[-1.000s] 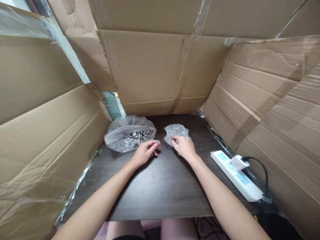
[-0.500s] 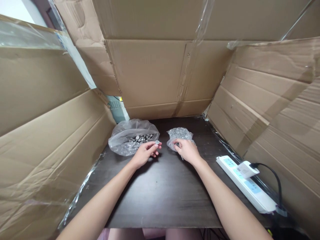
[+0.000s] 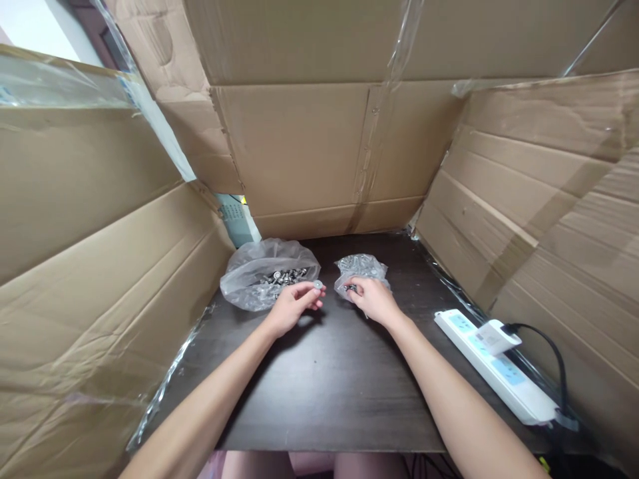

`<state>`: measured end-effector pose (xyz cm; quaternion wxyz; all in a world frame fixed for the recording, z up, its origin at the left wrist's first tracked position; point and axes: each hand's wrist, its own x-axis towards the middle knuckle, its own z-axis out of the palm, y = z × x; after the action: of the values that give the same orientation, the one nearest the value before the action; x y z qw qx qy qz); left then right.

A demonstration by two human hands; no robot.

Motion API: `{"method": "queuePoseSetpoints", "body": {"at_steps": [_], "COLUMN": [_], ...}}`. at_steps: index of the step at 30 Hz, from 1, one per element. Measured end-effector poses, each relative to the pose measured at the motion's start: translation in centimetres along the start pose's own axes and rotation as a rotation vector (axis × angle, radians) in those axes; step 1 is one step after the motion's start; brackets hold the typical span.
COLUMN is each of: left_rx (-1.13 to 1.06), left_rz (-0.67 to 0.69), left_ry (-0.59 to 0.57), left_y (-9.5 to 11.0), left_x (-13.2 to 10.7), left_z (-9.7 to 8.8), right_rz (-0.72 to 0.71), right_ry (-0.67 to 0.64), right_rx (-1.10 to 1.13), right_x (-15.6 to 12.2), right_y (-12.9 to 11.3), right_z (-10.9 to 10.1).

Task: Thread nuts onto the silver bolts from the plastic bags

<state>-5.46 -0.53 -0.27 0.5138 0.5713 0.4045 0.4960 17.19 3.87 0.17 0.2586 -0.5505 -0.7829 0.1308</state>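
Note:
My left hand [image 3: 294, 306] rests on the dark table [image 3: 324, 386] and pinches a small round silver metal part [image 3: 317, 285] between thumb and fingertips. Just behind it lies a clear plastic bag [image 3: 267, 269] holding several silver metal parts. My right hand [image 3: 372, 299] has its fingers closed at the mouth of a smaller clear bag [image 3: 360, 268] of small metal parts; what the fingers grip is too small to name.
Cardboard walls [image 3: 319, 146] enclose the table on the left, back and right. A white power strip [image 3: 494, 372] with a plugged-in white adapter [image 3: 492, 334] and black cable lies at the right edge. My legs show below the table's front edge.
The view has shifted slightly; both hands stay by their bags. The left hand still holds the silver part, the right hand's fingers stay at the small bag.

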Motion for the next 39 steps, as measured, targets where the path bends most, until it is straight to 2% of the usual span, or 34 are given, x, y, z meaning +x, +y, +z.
{"method": "queuePoseSetpoints", "body": {"at_steps": [5, 11, 17, 20, 24, 25, 29, 33, 39], "left_rx": [0.127, 0.23, 0.414, 0.471, 0.479, 0.459, 0.373, 0.359, 0.339], "left_rz": [0.045, 0.147, 0.191, 0.216, 0.21, 0.21, 0.21, 0.204, 0.213], "left_ry": [-0.039, -0.036, -0.046, -0.043, -0.03, -0.03, -0.026, -0.009, -0.062], "left_y": [-0.5, -0.9, -1.3, -1.5, -1.7, -1.7, -2.1, -2.3, -2.1], "left_x": [0.0, 0.4, 0.7, 0.6, 0.5, 0.5, 0.4, 0.2, 0.2], "left_z": [0.0, -1.3, -2.3, -2.2, -1.6, -1.4, -0.9, -0.9, -1.0], "right_rz": [-0.024, -0.036, -0.192, -0.265, -0.395, -0.433, -0.497, -0.397, -0.334], "right_ry": [-0.015, 0.026, 0.024, 0.109, 0.406, 0.43, 0.289, 0.233, 0.17], "right_rx": [0.022, 0.051, -0.091, -0.109, 0.063, 0.099, 0.134, 0.155, 0.343], "right_x": [0.1, 0.0, -0.8, -1.7, -3.2, -3.4, -3.3, -2.1, -1.7], "right_y": [0.3, 0.4, 0.2, -0.2, -1.8, -2.3, -3.6, -3.3, -2.7], "right_z": [0.1, 0.5, -0.4, -1.4, -1.7, -1.4, 0.9, 2.8, 3.7]}}
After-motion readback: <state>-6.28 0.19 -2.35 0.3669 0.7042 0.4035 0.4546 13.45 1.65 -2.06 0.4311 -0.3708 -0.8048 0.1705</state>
